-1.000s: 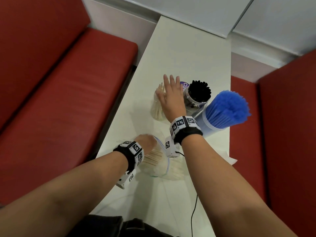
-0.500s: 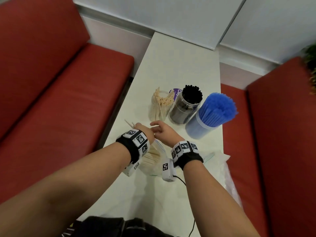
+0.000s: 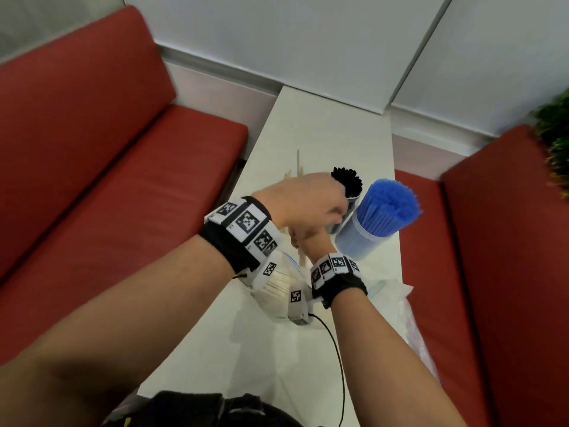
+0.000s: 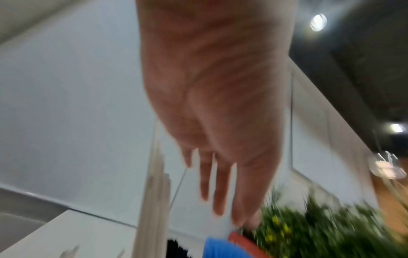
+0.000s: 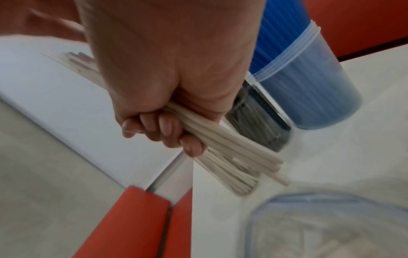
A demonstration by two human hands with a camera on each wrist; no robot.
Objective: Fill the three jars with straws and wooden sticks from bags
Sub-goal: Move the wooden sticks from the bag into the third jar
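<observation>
My right hand (image 3: pixel 308 238) grips a bundle of pale wooden sticks (image 5: pixel 232 150) in its fist, seen close in the right wrist view. One stick (image 3: pixel 298 163) pokes up past my left hand (image 3: pixel 304 198), which hovers just above the right with straight fingers (image 4: pixel 218 188) and holds nothing. The left hand hides most of the wooden-stick jar; only a few stick tips (image 3: pixel 288 175) show. The jar of black straws (image 3: pixel 348 183) and the jar of blue straws (image 3: pixel 369 232) stand just right of both hands. The clear zip bag of wooden sticks (image 3: pixel 277 288) lies under my wrists.
The narrow white table (image 3: pixel 323 124) runs between two red benches (image 3: pixel 107 195), up to a white wall. Another crumpled plastic bag (image 3: pixel 397 291) lies at the table's right edge. A black cable (image 3: pixel 338 359) trails over the near table. A green plant (image 3: pixel 554 134) stands at far right.
My right hand has closed on a bundle of sticks and lifted it from the bag toward the jars. My left hand has left the bag and risen above the right hand.
</observation>
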